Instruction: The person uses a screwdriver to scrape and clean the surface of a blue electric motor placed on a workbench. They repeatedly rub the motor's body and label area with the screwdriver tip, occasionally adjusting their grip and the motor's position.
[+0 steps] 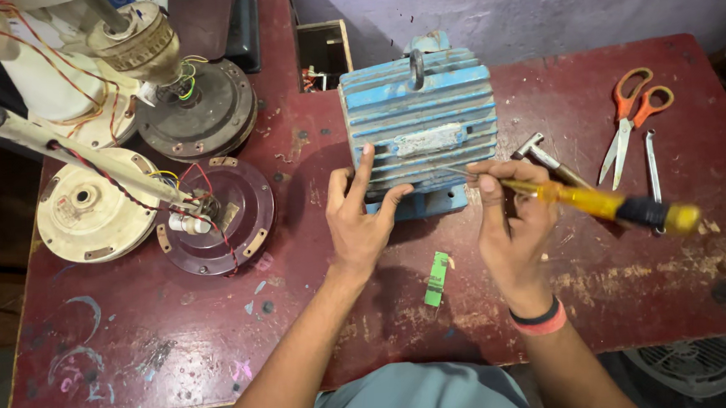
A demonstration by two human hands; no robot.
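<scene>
A blue ribbed electric motor [419, 116] stands in the middle of the dark red table [136, 344]. My left hand [360, 217] rests against the motor's near face with the fingers spread. My right hand [511, 220] grips a screwdriver [598, 205] with a yellow and black handle. Its thin shaft points left at the motor's near side. A small green strip [437, 278] lies on the table between my forearms.
Ceiling fan parts lie at the left: a cream motor disc [86, 214], a maroon plate with wires [229, 216], a dark rotor [202, 113]. Orange-handled scissors [631, 116], a small hammer [545, 157] and a metal tool [652, 165] lie at the right. An open box [323, 57] sits behind.
</scene>
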